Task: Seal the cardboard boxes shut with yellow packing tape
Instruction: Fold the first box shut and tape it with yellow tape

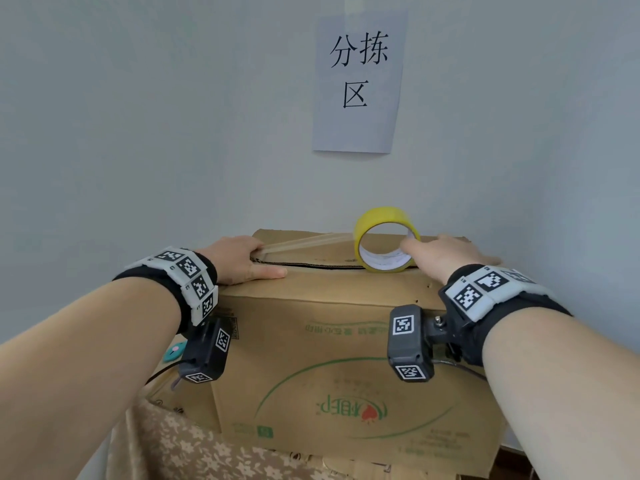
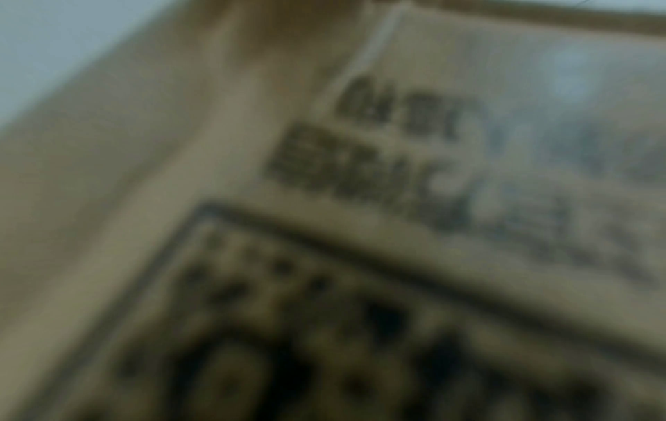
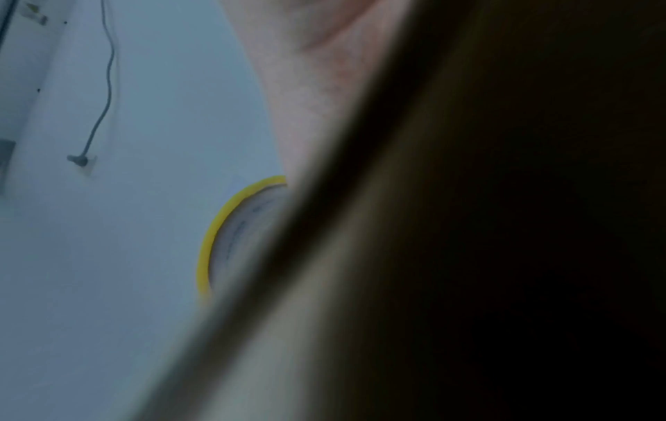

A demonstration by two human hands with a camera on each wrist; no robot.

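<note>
We stand facing a pale wall (image 1: 138,116) with a paper sign (image 1: 358,84) of black characters taped to it, and in the right wrist view a grey cord (image 3: 108,74) hangs down that wall. A cloth (image 1: 180,445) with a flower pattern covers the surface under the box (image 1: 329,375), a brown carton printed in green, whose top flaps are down with a dark seam between them. Our left hand (image 1: 239,259) lies flat on the top at its left end, fingers straight, pressing down the free end of the strip (image 1: 304,242). That strip runs taut from there across to the roll (image 1: 386,239), which stands on edge on the top over the seam, right of centre. Our right hand (image 1: 446,252) is at the roll's right side with a finger reaching into its core; we cannot tell how firmly it holds. The left wrist view is a blur of printed cardboard. The box's contents are hidden.
</note>
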